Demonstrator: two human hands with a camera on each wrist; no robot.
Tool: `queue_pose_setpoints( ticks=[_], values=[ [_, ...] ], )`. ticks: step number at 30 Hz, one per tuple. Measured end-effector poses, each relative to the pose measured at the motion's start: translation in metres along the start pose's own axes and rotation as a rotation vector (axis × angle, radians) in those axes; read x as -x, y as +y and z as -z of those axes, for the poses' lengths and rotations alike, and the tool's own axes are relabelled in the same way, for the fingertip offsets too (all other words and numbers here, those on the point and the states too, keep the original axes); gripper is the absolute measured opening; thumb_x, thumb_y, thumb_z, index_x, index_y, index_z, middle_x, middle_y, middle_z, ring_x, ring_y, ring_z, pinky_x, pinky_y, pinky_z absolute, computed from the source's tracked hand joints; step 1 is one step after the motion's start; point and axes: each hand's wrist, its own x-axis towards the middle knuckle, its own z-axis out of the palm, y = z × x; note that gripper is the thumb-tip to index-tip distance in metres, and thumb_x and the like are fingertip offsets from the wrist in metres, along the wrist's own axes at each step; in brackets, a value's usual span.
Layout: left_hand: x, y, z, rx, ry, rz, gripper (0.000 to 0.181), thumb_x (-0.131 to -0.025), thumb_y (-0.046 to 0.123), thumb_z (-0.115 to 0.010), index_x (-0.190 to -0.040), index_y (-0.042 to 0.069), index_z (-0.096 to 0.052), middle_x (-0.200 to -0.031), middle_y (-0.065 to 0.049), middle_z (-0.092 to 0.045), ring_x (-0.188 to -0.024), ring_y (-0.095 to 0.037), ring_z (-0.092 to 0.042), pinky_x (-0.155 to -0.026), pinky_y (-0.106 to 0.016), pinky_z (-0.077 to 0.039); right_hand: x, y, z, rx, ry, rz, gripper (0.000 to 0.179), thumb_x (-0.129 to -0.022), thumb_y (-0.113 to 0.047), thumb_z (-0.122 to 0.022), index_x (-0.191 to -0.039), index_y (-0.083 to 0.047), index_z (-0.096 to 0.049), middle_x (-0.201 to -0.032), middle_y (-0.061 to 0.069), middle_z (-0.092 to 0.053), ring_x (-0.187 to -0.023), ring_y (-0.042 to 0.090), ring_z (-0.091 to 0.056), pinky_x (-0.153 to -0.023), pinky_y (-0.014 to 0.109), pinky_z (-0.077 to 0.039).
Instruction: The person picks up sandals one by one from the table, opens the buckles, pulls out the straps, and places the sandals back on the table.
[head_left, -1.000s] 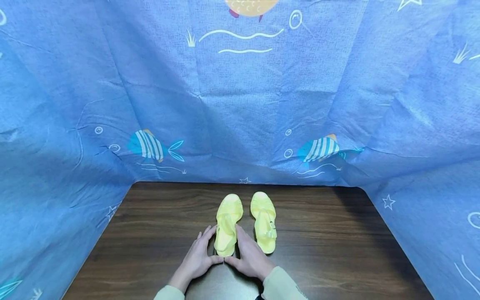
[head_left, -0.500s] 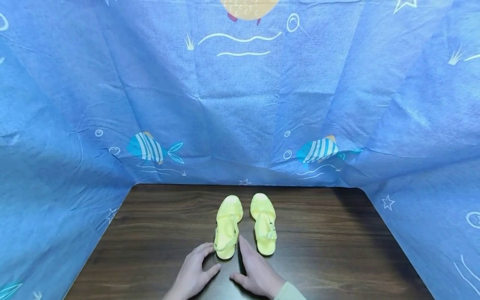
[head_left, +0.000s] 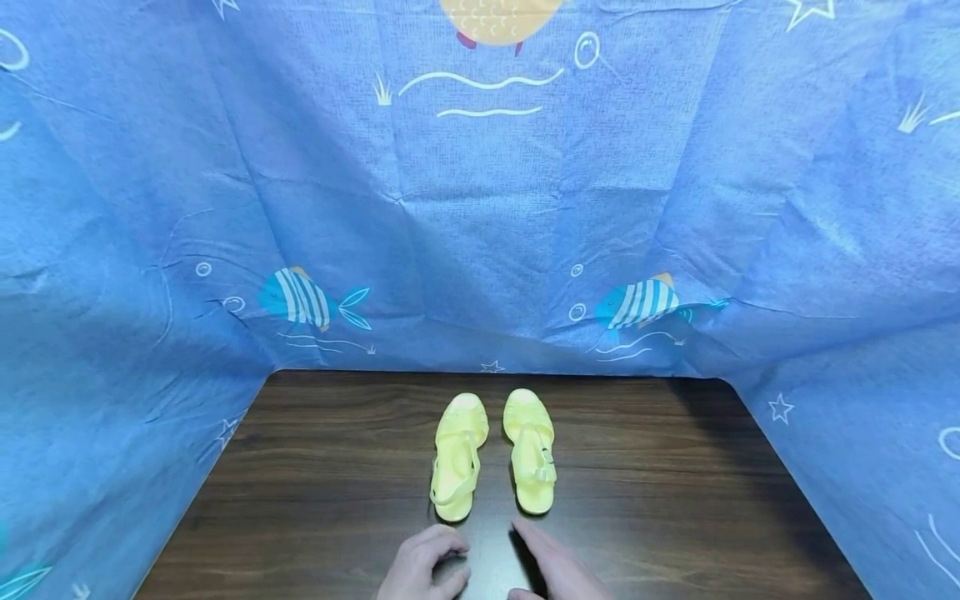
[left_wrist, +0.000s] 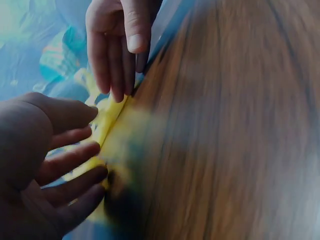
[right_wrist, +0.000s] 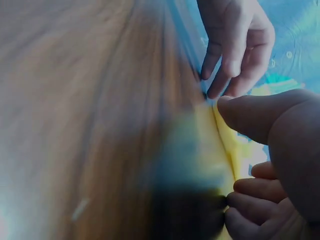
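Observation:
Two pale yellow sandals lie side by side on the dark wooden table, toes toward the back. The left sandal (head_left: 454, 467) has its strap standing loose around the heel; the right sandal (head_left: 532, 458) shows a small buckle on its outer side. My left hand (head_left: 427, 562) is just in front of the left sandal's heel, fingers loosely bent, holding nothing. Nearer the right sandal's heel is my right hand (head_left: 558, 567), its fingers fairly straight and nothing in them. Both wrist views show the two hands apart, with yellow sandal parts behind the fingers.
The wooden table (head_left: 337, 467) has rounded back corners. Blue cloth (head_left: 480, 208) printed with fish and stars hangs behind it and on both sides. Light reflects off the tabletop between the hands.
Both hands were around the left sandal's heel; they have let go, drawn back toward the front edge and moved off it. The left sandal's strap has swung outward; both sandals stay in place.

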Motion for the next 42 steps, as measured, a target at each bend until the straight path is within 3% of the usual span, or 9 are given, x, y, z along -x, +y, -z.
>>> queue_pose_setpoints(
  ticks=[4, 8, 11, 15, 17, 19, 26, 35, 42],
  values=[
    [-0.008, 0.006, -0.016, 0.095, 0.033, -0.048, 0.042, -0.072, 0.004, -0.089, -0.111, 0.006, -0.074, -0.106, -0.001, -0.074, -0.092, -0.013, -0.070, -0.083, -0.016, -0.053, 0.015, 0.012, 0.005, 0.042, 0.114, 0.046, 0.082, -0.088, -0.044, -0.082, -0.147, 0.005, -0.052, -0.143, 0.021, -0.062, -0.127, 0.033, -0.064, -0.101, 0.046, -0.056],
    [-0.017, 0.013, -0.031, 0.124, 0.026, 0.016, 0.053, -0.078, 0.009, -0.087, -0.126, 0.001, -0.067, -0.116, -0.008, -0.072, -0.095, -0.017, -0.068, -0.081, -0.017, -0.054, 0.024, 0.017, 0.015, 0.090, 0.207, 0.016, 0.078, -0.084, -0.041, -0.087, -0.141, 0.004, -0.058, -0.135, 0.016, -0.067, -0.119, 0.030, -0.067, -0.096, 0.046, -0.058],
    [-0.026, 0.021, -0.036, 0.107, -0.040, 0.152, 0.061, -0.083, 0.015, -0.085, -0.135, -0.003, -0.060, -0.125, -0.013, -0.069, -0.106, -0.023, -0.068, -0.088, -0.029, -0.057, 0.026, 0.020, 0.027, 0.080, 0.215, -0.086, 0.078, -0.082, -0.039, -0.089, -0.140, 0.003, -0.059, -0.136, 0.015, -0.067, -0.121, 0.031, -0.066, -0.098, 0.051, -0.057],
    [-0.040, 0.034, -0.037, 0.120, -0.194, 0.402, 0.072, -0.089, 0.025, -0.082, -0.146, -0.006, -0.050, -0.141, -0.021, -0.061, -0.128, -0.037, -0.061, -0.104, -0.051, -0.052, 0.020, 0.026, 0.039, 0.016, 0.144, -0.275, 0.089, -0.082, -0.046, -0.089, -0.146, 0.004, -0.052, -0.143, 0.024, -0.059, -0.130, 0.042, -0.059, -0.103, 0.061, -0.051],
    [-0.045, 0.037, -0.040, 0.143, -0.256, 0.495, 0.077, -0.090, 0.029, -0.080, -0.150, -0.006, -0.046, -0.148, -0.024, -0.055, -0.135, -0.041, -0.055, -0.110, -0.057, -0.047, 0.016, 0.031, 0.041, 0.004, 0.121, -0.345, 0.098, -0.080, -0.051, -0.089, -0.149, 0.005, -0.048, -0.147, 0.028, -0.055, -0.133, 0.046, -0.056, -0.104, 0.064, -0.049],
    [-0.050, 0.038, -0.043, 0.169, -0.298, 0.547, 0.082, -0.091, 0.030, -0.080, -0.154, -0.005, -0.041, -0.153, -0.026, -0.050, -0.140, -0.042, -0.050, -0.112, -0.060, -0.044, 0.012, 0.035, 0.040, 0.004, 0.131, -0.377, 0.105, -0.078, -0.053, -0.090, -0.152, 0.006, -0.044, -0.150, 0.030, -0.052, -0.136, 0.046, -0.054, -0.106, 0.063, -0.048],
    [-0.063, 0.033, -0.054, 0.178, -0.317, 0.600, 0.094, -0.091, 0.025, -0.081, -0.160, -0.007, -0.026, -0.163, -0.030, -0.036, -0.149, -0.045, -0.038, -0.117, -0.065, -0.035, -0.005, 0.042, 0.035, 0.034, 0.221, -0.356, 0.114, -0.073, -0.047, -0.095, -0.155, 0.009, -0.039, -0.154, 0.029, -0.049, -0.139, 0.042, -0.052, -0.111, 0.057, -0.047],
    [-0.077, 0.023, -0.064, 0.126, -0.265, 0.617, 0.093, -0.089, 0.009, -0.081, -0.159, -0.013, -0.024, -0.160, -0.036, -0.035, -0.149, -0.053, -0.033, -0.118, -0.066, -0.032, -0.027, 0.044, 0.038, -0.012, 0.162, -0.338, 0.121, -0.071, -0.048, -0.096, -0.158, 0.009, -0.033, -0.157, 0.032, -0.043, -0.142, 0.046, -0.047, -0.113, 0.060, -0.043],
    [-0.087, 0.022, -0.071, 0.154, -0.286, 0.660, 0.088, -0.090, 0.007, -0.079, -0.160, -0.008, -0.028, -0.162, -0.036, -0.032, -0.149, -0.052, -0.033, -0.118, -0.068, -0.032, -0.036, 0.050, 0.041, -0.070, 0.128, -0.335, 0.118, -0.072, -0.047, -0.096, -0.159, 0.004, -0.034, -0.160, 0.031, -0.041, -0.148, 0.051, -0.037, -0.115, 0.069, -0.036]
  ],
)
